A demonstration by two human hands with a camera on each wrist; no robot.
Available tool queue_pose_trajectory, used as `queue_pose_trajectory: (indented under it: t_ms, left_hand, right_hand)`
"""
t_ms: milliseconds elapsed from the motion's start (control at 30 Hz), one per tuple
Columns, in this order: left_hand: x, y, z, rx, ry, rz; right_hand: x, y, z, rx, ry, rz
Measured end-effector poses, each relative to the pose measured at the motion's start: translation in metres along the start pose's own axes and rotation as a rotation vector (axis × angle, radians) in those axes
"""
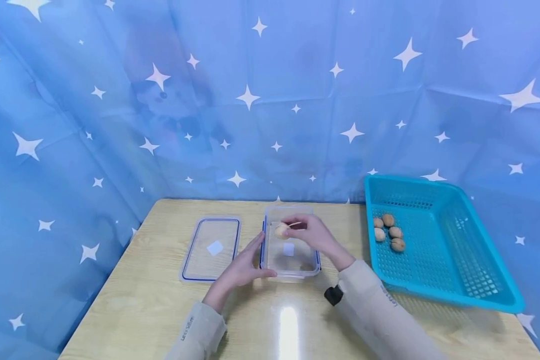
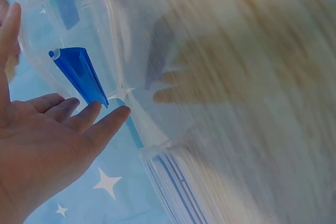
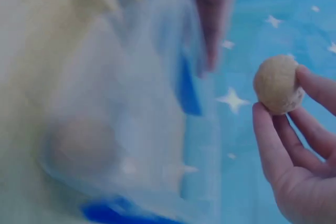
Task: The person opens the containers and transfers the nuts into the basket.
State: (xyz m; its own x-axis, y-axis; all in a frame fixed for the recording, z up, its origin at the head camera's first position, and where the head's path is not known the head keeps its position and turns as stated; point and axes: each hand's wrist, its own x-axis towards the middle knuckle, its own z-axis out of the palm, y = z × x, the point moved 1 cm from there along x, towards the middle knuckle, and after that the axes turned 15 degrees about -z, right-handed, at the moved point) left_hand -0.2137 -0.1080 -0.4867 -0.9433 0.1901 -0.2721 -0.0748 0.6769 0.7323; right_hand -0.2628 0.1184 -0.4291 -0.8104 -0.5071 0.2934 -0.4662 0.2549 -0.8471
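Between thumb and fingertips, my right hand (image 1: pixel 314 233) pinches a pale brown walnut (image 3: pixel 278 85) over a clear plastic food container (image 1: pixel 290 273) with blue side clips. My left hand (image 1: pixel 240 270) is at the container's left side, thumb near the front corner. Its fingers look fairly straight in the left wrist view, close to a blue clip (image 2: pixel 81 74). Through the blurred container wall in the right wrist view shows a brownish patch; I cannot tell what it is. Several more walnuts (image 1: pixel 396 232) lie in a turquoise basket (image 1: pixel 436 220) on the right.
A clear lid (image 1: pixel 202 267) with a blue seal lies flat left of the container. Everything stands on a light wooden table (image 1: pixel 130 300). Behind hangs a blue curtain (image 1: pixel 297 135) with white stars, close to the table's back edge.
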Motion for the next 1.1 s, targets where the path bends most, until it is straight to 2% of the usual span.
queue_pose_trajectory:
  t_ms: [267, 500, 633, 800, 933, 1100]
  left_hand:
    - [-0.001, 0.0, 0.002, -0.015, 0.022, -0.025]
    - [-0.001, 0.0, 0.003, 0.008, 0.009, -0.009]
    - [0.0, 0.001, 0.004, 0.011, 0.004, -0.002]
    - [-0.001, 0.001, 0.003, 0.016, 0.007, -0.014]
    - [-0.002, 0.0, 0.004, 0.018, 0.008, -0.015]
    - [-0.001, 0.0, 0.004, 0.022, -0.001, -0.003]
  right_hand:
    - [0.006, -0.018, -0.064, -0.044, 0.114, 0.04]
    - [-0.013, -0.017, -0.121, -0.128, 0.231, 0.113]
    - [-0.029, -0.006, -0.152, -0.208, 0.333, 0.139]
    - [-0.048, 0.019, -0.185, -0.263, 0.423, 0.199]
    - [-0.066, 0.041, -0.205, -0.284, 0.457, 0.258]
    - [-0.088, 0.069, -0.219, -0.306, 0.478, 0.321]
